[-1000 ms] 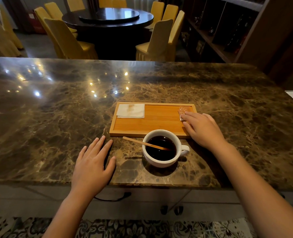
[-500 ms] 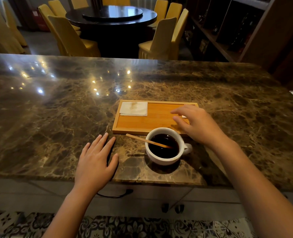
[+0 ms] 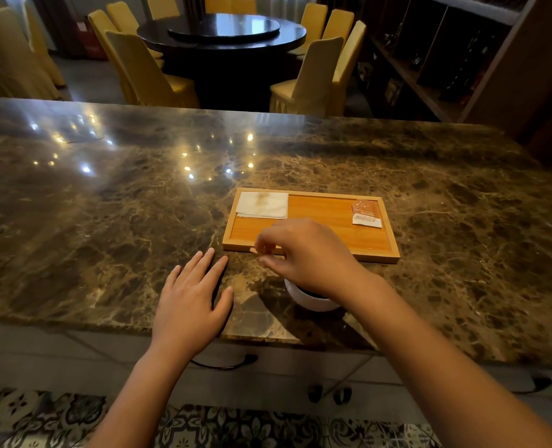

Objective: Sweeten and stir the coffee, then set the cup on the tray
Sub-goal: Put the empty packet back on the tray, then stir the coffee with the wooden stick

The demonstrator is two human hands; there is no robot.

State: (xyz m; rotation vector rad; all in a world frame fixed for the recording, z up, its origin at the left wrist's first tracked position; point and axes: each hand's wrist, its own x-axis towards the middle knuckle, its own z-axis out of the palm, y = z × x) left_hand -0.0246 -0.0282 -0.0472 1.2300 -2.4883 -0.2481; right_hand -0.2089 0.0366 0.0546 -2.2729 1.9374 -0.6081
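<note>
Because the cup [image 3: 310, 300] is ceramic, open and probably full, it looks heavy and spillable, best lifted by its handle, now hidden under the right hand [image 3: 303, 253], which pinches the thin, light stick [image 3: 253, 250] above it. Left hand [image 3: 190, 302] lies flat and open on the counter [image 3: 106, 221]; the tray [image 3: 332, 234] sits just beyond the right hand.

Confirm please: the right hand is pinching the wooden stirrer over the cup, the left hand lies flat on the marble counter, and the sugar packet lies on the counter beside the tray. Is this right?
Not quite. In the head view the sugar packet lies on the wooden tray, in its far right corner, not on the counter. The rest holds: the right hand pinches the stirrer over the cup, and the left hand lies flat on the marble counter.
</note>
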